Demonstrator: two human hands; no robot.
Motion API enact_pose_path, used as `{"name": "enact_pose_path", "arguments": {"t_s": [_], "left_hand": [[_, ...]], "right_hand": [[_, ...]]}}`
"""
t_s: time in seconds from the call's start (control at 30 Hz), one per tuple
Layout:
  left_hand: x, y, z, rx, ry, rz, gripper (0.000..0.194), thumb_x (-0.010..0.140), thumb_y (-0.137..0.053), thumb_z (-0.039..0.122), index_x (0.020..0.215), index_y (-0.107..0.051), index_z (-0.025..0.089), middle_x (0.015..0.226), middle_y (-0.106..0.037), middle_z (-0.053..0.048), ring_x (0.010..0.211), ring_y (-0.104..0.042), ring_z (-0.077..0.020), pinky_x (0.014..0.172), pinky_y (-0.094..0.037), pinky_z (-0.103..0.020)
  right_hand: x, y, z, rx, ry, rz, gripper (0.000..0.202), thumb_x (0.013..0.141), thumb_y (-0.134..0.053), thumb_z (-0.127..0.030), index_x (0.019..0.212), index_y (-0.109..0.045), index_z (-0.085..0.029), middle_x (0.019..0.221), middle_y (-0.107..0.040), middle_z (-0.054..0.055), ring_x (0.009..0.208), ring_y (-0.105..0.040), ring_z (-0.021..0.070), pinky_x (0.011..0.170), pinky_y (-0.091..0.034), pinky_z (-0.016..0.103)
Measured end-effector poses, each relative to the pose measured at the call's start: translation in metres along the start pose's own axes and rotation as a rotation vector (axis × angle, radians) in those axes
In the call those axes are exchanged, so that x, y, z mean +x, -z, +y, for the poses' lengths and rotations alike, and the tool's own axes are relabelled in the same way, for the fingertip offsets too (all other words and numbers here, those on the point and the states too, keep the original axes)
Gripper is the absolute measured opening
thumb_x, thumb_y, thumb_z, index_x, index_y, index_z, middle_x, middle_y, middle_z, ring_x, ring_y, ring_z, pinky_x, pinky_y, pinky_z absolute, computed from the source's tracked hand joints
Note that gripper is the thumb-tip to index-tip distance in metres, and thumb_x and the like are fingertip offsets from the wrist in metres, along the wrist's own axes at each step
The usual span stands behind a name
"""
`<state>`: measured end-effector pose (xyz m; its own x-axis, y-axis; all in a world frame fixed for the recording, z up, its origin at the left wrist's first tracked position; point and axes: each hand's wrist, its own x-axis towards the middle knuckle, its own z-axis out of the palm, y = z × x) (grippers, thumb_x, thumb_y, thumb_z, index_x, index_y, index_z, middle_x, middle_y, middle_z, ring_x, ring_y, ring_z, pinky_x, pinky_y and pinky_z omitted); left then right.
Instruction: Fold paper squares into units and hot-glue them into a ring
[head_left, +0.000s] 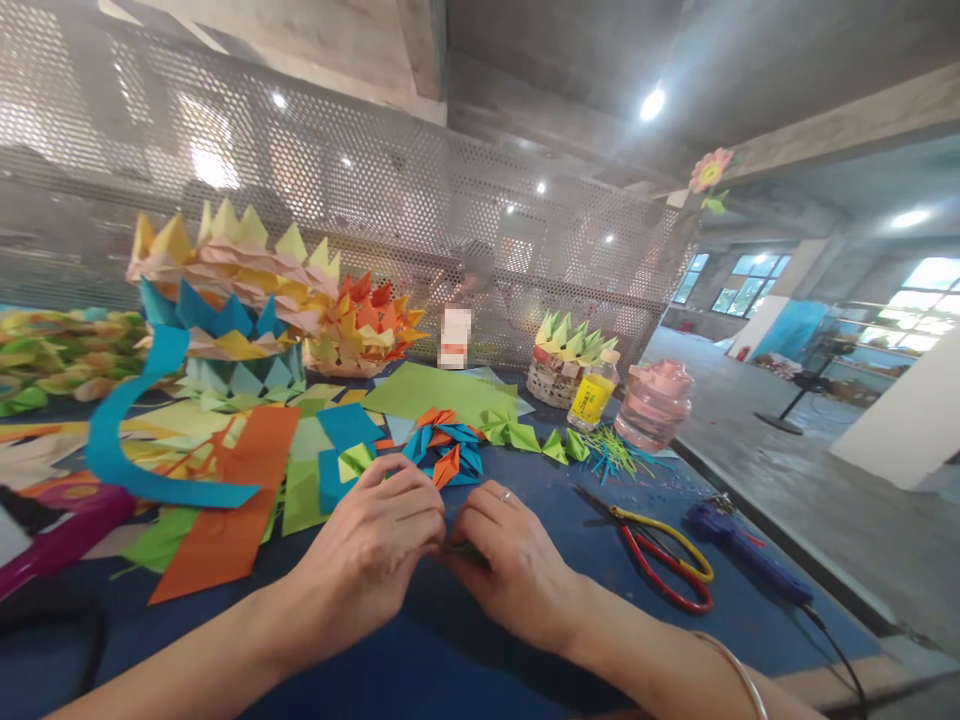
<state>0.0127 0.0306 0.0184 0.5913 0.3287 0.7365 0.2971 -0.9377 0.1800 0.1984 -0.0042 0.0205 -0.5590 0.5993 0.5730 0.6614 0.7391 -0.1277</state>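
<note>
My left hand [379, 545] and my right hand [517, 565] meet above the dark blue tabletop [450, 660], fingers curled and thumbs close together. Something small and dark shows between the fingertips, mostly hidden, so I cannot make out what it is. Just beyond the hands lies a ring of folded blue and orange paper [472, 460]. A row of folded green paper pieces [521, 436] trails off to its right. Left of my left hand, a wide orange paper strip [232, 520] rests over green sheets, near a curved blue paper strip [112, 465].
At right lie scissors [636, 556] with red and yellow handles and a corded blue glue gun [754, 552]. A yellow-labelled bottle [592, 398] and a pink jar [654, 408] stand behind. Folded-paper baskets [244, 375] crowd the back left, before a perforated metal screen [360, 190].
</note>
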Motion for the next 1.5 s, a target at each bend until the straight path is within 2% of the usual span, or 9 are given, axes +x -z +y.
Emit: {"name": "enact_pose_path", "arguments": {"t_s": [0.23,0.4,0.53,0.7,0.8,0.97,1.17,1.3,1.5], "left_hand": [[-0.0011,-0.0001,-0.0014,0.001,0.024,0.010,0.025,0.092,-0.043,0.004,0.071,-0.049,0.017,0.072,-0.056,0.003,0.076,-0.051,-0.0139,0.087,-0.033,-0.036],[-0.0012,0.0039,-0.0032,0.006,0.073,0.023,0.025,0.093,-0.044,0.008,0.072,-0.051,0.018,0.073,-0.056,0.003,0.077,-0.051,-0.0143,0.088,-0.033,-0.037],[-0.0024,0.0028,-0.0040,-0.008,0.089,0.002,0.024,0.094,-0.045,0.010,0.072,-0.051,0.018,0.074,-0.056,0.002,0.076,-0.050,-0.0143,0.085,-0.033,-0.036],[-0.0037,0.0005,-0.0012,-0.011,0.134,-0.068,0.019,0.093,-0.046,0.014,0.078,-0.056,0.018,0.077,-0.057,0.000,0.079,-0.050,-0.0171,0.085,-0.034,-0.038],[-0.0043,-0.0008,-0.0011,0.002,0.121,-0.090,0.014,0.092,-0.050,0.017,0.080,-0.058,0.018,0.079,-0.058,-0.001,0.082,-0.051,-0.0186,0.087,-0.033,-0.040],[-0.0050,-0.0048,-0.0053,0.016,0.080,-0.061,0.025,0.097,-0.043,0.016,0.075,-0.055,0.017,0.074,-0.056,0.001,0.078,-0.050,-0.0168,0.085,-0.033,-0.038],[-0.0060,-0.0054,-0.0070,0.011,0.088,-0.055,0.027,0.097,-0.040,0.013,0.073,-0.051,0.017,0.073,-0.053,0.000,0.076,-0.047,-0.0162,0.083,-0.032,-0.036],[-0.0059,-0.0055,-0.0056,0.005,0.100,-0.074,0.026,0.097,-0.039,0.012,0.073,-0.050,0.017,0.074,-0.053,0.000,0.076,-0.047,-0.0163,0.082,-0.033,-0.037],[-0.0059,-0.0049,-0.0035,-0.018,0.042,-0.074,0.028,0.093,-0.038,0.007,0.069,-0.046,0.017,0.070,-0.051,0.001,0.074,-0.048,-0.0160,0.084,-0.035,-0.038]], "right_hand": [[0.0010,-0.0013,0.0014,-0.028,-0.016,-0.029,0.018,0.094,-0.052,-0.020,0.076,-0.053,-0.019,0.077,-0.057,0.004,0.074,-0.050,0.0189,0.070,-0.044,0.032],[0.0028,0.0025,0.0027,0.007,-0.076,-0.055,0.011,0.090,-0.063,-0.026,0.085,-0.057,-0.018,0.087,-0.061,0.005,0.083,-0.053,0.0205,0.076,-0.045,0.032],[0.0020,0.0010,0.0050,0.017,-0.067,-0.043,0.013,0.091,-0.058,-0.017,0.079,-0.057,-0.018,0.082,-0.060,0.005,0.080,-0.053,0.0192,0.075,-0.045,0.032],[0.0020,-0.0001,0.0057,0.001,-0.062,-0.047,0.015,0.087,-0.060,-0.016,0.073,-0.056,-0.018,0.078,-0.058,0.004,0.075,-0.052,0.0185,0.072,-0.044,0.031],[0.0015,-0.0009,0.0056,-0.005,-0.079,-0.065,0.013,0.084,-0.061,-0.013,0.074,-0.056,-0.018,0.078,-0.058,0.003,0.076,-0.052,0.0183,0.072,-0.044,0.031],[0.0006,-0.0037,0.0060,-0.033,-0.085,-0.090,0.013,0.087,-0.065,-0.021,0.076,-0.058,-0.018,0.079,-0.059,0.004,0.076,-0.053,0.0181,0.073,-0.044,0.030],[0.0013,-0.0029,0.0046,0.007,-0.100,-0.083,0.010,0.089,-0.063,-0.024,0.083,-0.059,-0.017,0.085,-0.061,0.005,0.080,-0.053,0.0187,0.077,-0.045,0.031],[0.0016,-0.0022,0.0025,0.046,-0.078,-0.057,0.011,0.088,-0.061,-0.018,0.077,-0.058,-0.018,0.080,-0.060,0.004,0.077,-0.053,0.0180,0.074,-0.045,0.030],[0.0012,-0.0027,-0.0004,0.098,-0.022,-0.034,0.019,0.090,-0.055,-0.018,0.071,-0.055,-0.018,0.075,-0.057,0.004,0.073,-0.052,0.0172,0.071,-0.044,0.030]]}}
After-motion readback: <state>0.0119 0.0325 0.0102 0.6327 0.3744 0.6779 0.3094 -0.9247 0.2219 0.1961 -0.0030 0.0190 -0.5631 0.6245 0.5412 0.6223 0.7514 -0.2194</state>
